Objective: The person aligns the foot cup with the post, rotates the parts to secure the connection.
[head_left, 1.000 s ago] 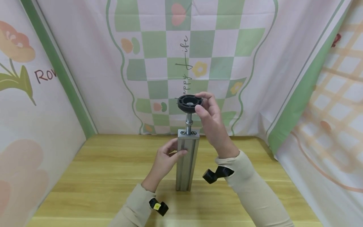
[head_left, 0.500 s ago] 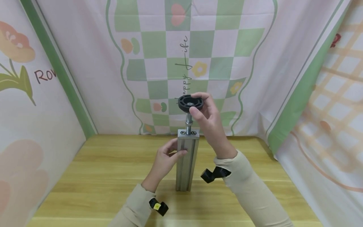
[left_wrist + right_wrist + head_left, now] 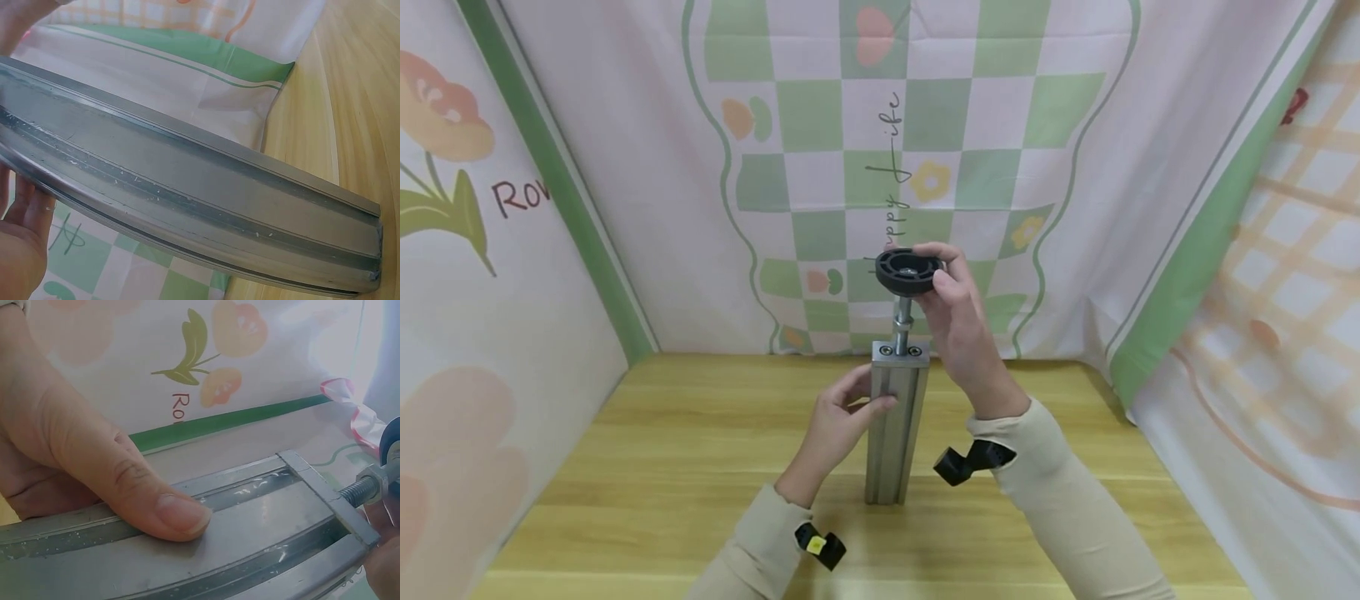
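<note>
An upright aluminium profile (image 3: 889, 433) stands on the table, a levelling foot (image 3: 891, 286) on its top end. The foot's black round pad faces up, and its threaded stud with a nut (image 3: 372, 477) enters the profile's end plate. My left hand (image 3: 835, 425) grips the profile below the top, its thumb (image 3: 169, 512) flat on one face and its fingers (image 3: 34, 215) round the far side. With thumb and fingers, my right hand (image 3: 962, 333) pinches the right side of the pad's rim. Two screws flank the stud on the end plate (image 3: 901, 352).
The wooden table (image 3: 700, 450) extends around the profile's base. Behind it hangs a green-and-white checked cloth (image 3: 808, 117), with patterned cloths (image 3: 1262, 275) at both sides. A black camera mount (image 3: 973, 461) sits on each wrist.
Around the pad's rim, my right thumb slides left across the near side, then comes back to the right. My left hand and the profile keep their place.
</note>
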